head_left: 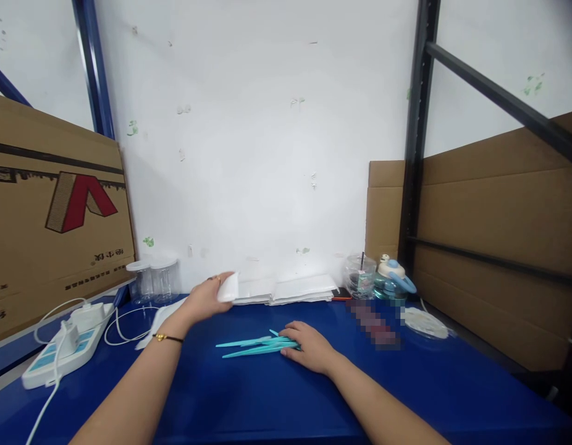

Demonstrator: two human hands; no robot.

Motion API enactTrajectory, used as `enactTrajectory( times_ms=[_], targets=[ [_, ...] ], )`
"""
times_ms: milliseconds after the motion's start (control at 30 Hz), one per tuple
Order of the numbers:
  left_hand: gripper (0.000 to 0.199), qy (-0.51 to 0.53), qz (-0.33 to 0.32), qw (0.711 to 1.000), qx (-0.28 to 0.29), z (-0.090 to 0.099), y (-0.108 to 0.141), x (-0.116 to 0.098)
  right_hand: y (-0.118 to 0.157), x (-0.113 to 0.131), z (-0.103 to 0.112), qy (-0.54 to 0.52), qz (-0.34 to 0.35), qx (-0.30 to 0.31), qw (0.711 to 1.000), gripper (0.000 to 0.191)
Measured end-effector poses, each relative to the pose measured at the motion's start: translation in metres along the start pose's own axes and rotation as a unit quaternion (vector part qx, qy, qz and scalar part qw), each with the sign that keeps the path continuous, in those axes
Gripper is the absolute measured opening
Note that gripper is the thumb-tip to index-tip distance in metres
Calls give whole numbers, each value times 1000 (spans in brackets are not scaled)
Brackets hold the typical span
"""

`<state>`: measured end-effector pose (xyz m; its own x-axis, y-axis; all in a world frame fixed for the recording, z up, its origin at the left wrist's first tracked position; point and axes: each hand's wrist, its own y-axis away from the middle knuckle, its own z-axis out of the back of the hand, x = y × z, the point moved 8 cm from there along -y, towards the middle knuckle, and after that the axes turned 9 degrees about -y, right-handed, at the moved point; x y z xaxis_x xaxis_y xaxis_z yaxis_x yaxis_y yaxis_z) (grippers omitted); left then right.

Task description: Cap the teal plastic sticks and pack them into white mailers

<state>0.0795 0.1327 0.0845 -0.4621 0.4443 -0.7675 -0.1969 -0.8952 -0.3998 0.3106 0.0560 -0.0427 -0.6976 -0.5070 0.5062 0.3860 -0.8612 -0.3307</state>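
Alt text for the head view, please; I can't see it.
The right hand rests on the ends of thin turquoise sticks on a blue tabletop, while the left hand holds a white item of unclear kind. Stacked white sheets lie along the wall; a power strip sits at left.

l forearm (133, 383) & r forearm (378, 398): both bare, slim, tapering twd the wrists. l wrist (184, 321) has 1 thin blk cord bracelet (175, 339) w/ sm. rounded gold-col. beadwork (160, 337). l hand (205, 300) wears 1 narrow gold-col. ring (216, 279), detail too sm. to tell. r hand (310, 347): bare, slender.
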Motion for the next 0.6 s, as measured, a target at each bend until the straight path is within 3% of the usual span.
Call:
enactTrajectory(
  times_ms=[67,133,233,300,367,400,500,600],
  targets=[
    [64,-95,37,995,-3,-4,4,43,1,3,0,-4,16,5,1000,40],
    [70,-185,46,981,39,-14,10,76,2,8,-1,-12,33,15,999,39],
    [81,-237,57,966,88,-27,22,102,6,14,-3,-29,54,32,998,38],
    [79,-203,37,978,40,-26,29,95,9,17,-4,-43,53,46,997,41],
    [64,-117,-2,993,-19,-27,38,78,11,13,-2,-64,36,47,996,47],
    [54,-69,-23,997,-21,-33,43,69,12,10,2,-81,24,35,996,49],
    [27,-39,-70,995,64,-65,57,50,12,-8,23,-122,-15,-61,991,39],
    [17,-151,-88,979,104,-88,61,47,12,-27,34,-96,-59,-113,987,29]
  ],
)
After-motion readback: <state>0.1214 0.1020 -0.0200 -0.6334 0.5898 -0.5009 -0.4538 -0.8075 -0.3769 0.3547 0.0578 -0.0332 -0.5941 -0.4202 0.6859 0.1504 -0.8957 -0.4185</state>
